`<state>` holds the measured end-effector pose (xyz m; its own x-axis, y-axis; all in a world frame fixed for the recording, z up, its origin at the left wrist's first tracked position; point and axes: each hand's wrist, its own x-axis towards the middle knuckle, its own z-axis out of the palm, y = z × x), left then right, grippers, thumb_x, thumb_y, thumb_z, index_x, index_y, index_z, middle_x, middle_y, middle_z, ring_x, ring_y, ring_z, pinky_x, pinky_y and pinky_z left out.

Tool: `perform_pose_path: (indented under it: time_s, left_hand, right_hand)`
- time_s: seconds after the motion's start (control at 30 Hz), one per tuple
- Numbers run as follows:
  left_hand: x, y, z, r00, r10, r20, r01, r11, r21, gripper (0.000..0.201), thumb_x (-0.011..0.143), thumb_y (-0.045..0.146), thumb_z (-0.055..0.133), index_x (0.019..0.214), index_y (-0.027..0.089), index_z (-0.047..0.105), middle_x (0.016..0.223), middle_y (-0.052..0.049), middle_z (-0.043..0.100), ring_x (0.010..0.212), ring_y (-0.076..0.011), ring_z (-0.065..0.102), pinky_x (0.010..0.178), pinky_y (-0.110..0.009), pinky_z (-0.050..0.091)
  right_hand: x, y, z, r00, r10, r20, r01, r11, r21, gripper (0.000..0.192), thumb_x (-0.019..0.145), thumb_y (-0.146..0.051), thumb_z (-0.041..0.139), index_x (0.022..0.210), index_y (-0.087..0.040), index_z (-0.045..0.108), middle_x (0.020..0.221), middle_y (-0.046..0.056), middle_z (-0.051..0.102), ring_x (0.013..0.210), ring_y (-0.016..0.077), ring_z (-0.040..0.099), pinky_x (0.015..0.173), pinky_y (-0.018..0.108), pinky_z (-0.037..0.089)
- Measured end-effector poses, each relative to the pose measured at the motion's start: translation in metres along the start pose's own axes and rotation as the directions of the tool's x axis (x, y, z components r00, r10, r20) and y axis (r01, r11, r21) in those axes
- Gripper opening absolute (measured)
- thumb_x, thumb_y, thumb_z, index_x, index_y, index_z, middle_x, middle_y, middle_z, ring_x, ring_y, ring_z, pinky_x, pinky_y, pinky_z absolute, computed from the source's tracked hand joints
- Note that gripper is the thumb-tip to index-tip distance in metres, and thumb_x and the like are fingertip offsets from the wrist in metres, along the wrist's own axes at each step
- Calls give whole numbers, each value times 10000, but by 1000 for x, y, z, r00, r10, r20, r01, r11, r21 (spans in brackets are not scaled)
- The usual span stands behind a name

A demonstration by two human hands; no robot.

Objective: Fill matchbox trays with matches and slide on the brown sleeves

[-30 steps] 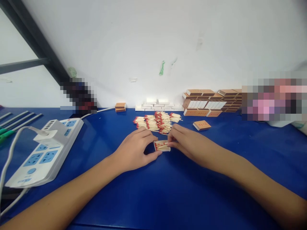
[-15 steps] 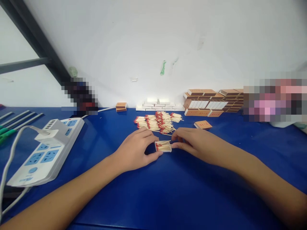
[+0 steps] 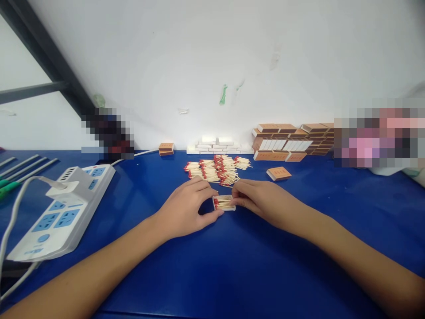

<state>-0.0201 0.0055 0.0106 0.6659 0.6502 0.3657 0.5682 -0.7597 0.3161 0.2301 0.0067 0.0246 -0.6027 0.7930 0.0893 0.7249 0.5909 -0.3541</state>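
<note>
A small white matchbox tray (image 3: 229, 209) lies on the blue table, holding several red-tipped matches (image 3: 223, 203) with their heads to the left. My left hand (image 3: 186, 207) grips the tray at its left end, thumb on the near side and fingers on the far side. My right hand (image 3: 262, 195) is closed in a pinch over the tray's right end, its fingertips at the plain ends of the matches; the exact hold is partly hidden. Just beyond the hands is a large heap of loose matches (image 3: 219, 167).
Against the wall stand stacked white trays (image 3: 217, 146) and stacked orange-brown matchboxes (image 3: 282, 155). One matchbox sleeve (image 3: 279, 173) lies right of the heap, and a small pair of boxes (image 3: 166, 149) sits left. A white power strip (image 3: 73, 221) with cables occupies the left side.
My right hand has moved slightly left, its fingertips closing over the tray's right end. The left hand keeps its grip on the tray. The whole view has shifted a little.
</note>
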Motion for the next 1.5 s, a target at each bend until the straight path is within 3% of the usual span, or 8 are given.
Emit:
perform_pose_path:
  time_s: [0.33, 0.5, 0.63, 0.83, 1.07, 1.5]
  left_hand:
    - [1, 2, -2, 1000, -4, 17, 4, 1000, -8, 262, 945, 378, 723, 1117, 181, 737, 1013, -78, 738, 987, -259, 660, 904, -432, 559]
    - [1, 2, -2, 1000, 17, -3, -17, 1000, -7, 266, 941, 373, 732, 1100, 160, 739, 994, -77, 737, 979, -255, 662, 921, -428, 559]
    - [0, 2, -1, 1000, 19, -3, -19, 1000, 0, 272, 941, 386, 733, 1101, 166, 738, 1024, -83, 743, 993, -261, 668, 937, -432, 558]
    - [-1, 2, -1, 1000, 12, 2, -12, 1000, -5, 278, 946, 394, 726, 1118, 176, 735, 1033, -84, 744, 1019, -267, 672, 945, -434, 561]
    - [-1, 1, 0, 1000, 18, 7, -18, 1000, -3, 275, 950, 401, 720, 1108, 178, 738, 1015, -83, 746, 1012, -270, 670, 945, -435, 557]
    - [0, 1, -1, 1000, 17, 11, -17, 1000, -2, 274, 956, 401, 712, 1120, 183, 736, 1007, -83, 745, 1014, -268, 667, 946, -432, 554]
  right_hand:
    - [0, 3, 12, 991, -43, -129, 56, 993, 100, 112, 1043, -243, 554, 947, -224, 607, 919, 28, 697, 769, 173, 632, 663, 278, 434]
    - [6, 15, 15, 968, -7, -252, 33, 995, 98, 110, 1042, -294, 588, 1025, -211, 659, 877, 27, 651, 730, 166, 591, 658, 282, 433]
    - [12, 26, 18, 975, -19, -220, 31, 998, 51, 157, 1039, -292, 587, 1142, -211, 675, 983, 61, 641, 819, 189, 615, 701, 302, 464]
    - [13, 32, 16, 970, -38, -242, 49, 998, 37, 128, 1044, -287, 568, 1107, -207, 645, 960, 55, 620, 808, 186, 595, 710, 310, 465]
    - [13, 42, 16, 951, 54, -303, -68, 997, -35, 188, 1019, -383, 602, 957, -206, 610, 917, 55, 614, 765, 191, 574, 653, 313, 429]
    - [16, 46, 21, 967, -39, -251, 13, 994, -105, 143, 1058, -294, 510, 966, -208, 578, 987, 69, 624, 753, 184, 575, 672, 315, 449]
